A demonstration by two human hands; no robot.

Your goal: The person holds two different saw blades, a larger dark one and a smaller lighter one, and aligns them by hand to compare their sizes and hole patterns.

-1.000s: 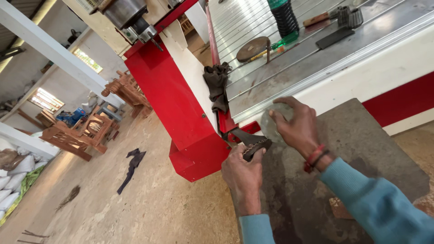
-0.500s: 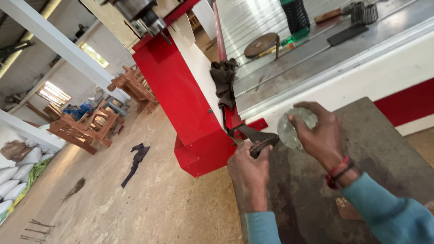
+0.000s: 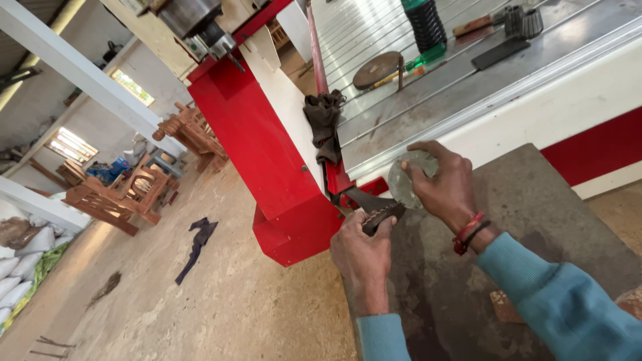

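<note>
1. Right hand fingers curl around a round grey disc, gripping it at the machine's edge.
2. Left hand closes on a dark serrated tool, just below-left of the right fingertips.
3. Dark rag hangs above the fingers; red machine base to their left; grey slab under both wrists.
4. Versus earlier frame: both hands sit in much the same pose, disc still gripped.

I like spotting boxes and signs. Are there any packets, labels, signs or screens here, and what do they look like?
No signs, labels or screens show.
Sacks: far left on the floor, plump, white, stacked.
Bottle: on the grey machine bed at the top, dark ribbed body, green base.
</note>
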